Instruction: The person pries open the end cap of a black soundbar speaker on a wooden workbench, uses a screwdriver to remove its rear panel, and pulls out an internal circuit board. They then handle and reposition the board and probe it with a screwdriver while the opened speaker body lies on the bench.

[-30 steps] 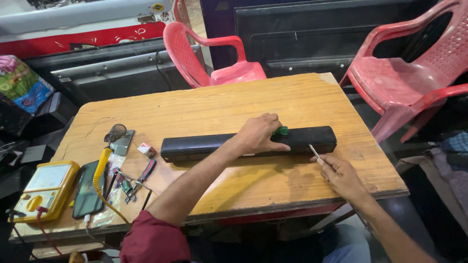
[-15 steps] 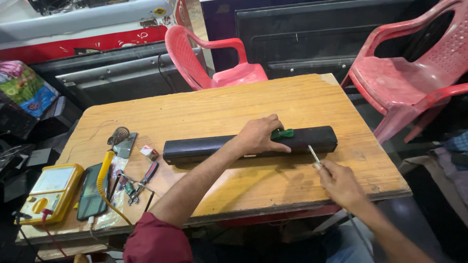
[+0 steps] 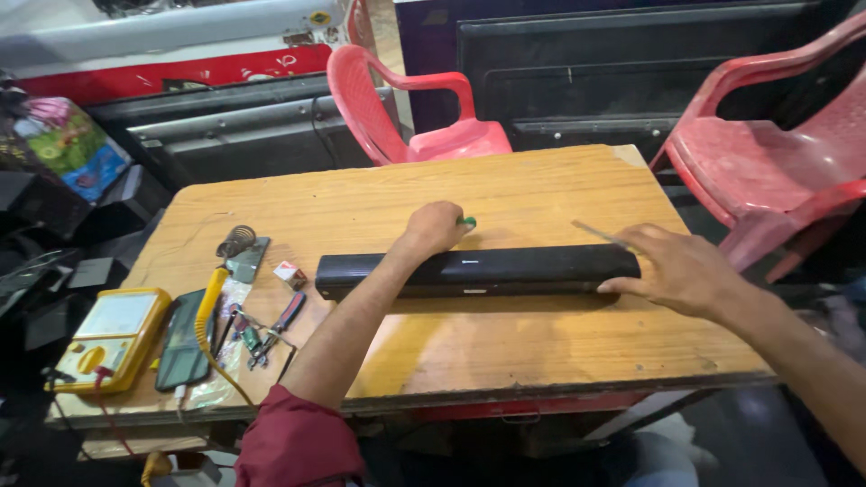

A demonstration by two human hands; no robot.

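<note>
Soundbar [image 3: 478,271] — long black bar, lying flat at centre frame on the wooden table [image 3: 505,194]. Long axis runs left to right across the picture, roughly parallel to the table's near edge.

Left hand [image 3: 433,228] — closed in a fist round a green-handled tool [image 3: 466,222] (only the green tip shows; the rest is hidden in the fist). It sits at the bar's far edge, a little left of its middle, the forearm crossing over the bar from the lower left.

Right hand [image 3: 678,268] — at the bar's right end, fingers spread fairly wide, fingertips touching the end and near edge. A thin metal rod [image 3: 600,234] sticks out toward upper left from between the fingers; how it is pinched cannot be told.

Relation — both hands touch the bar, one at each station along its length: the right commands the end, the left the mid-span.

Left side of frame, well apart from the bar:
- yellow multimeter [image 3: 110,336]
- dark phone [image 3: 183,338]
- yellow-handled soldering iron [image 3: 210,302] with coil stand [image 3: 236,242]
- small red-and-white box [image 3: 290,274]
- pliers [image 3: 275,329]

Upper frame: two red plastic chairs [image 3: 424,108] beyond the table.
</note>
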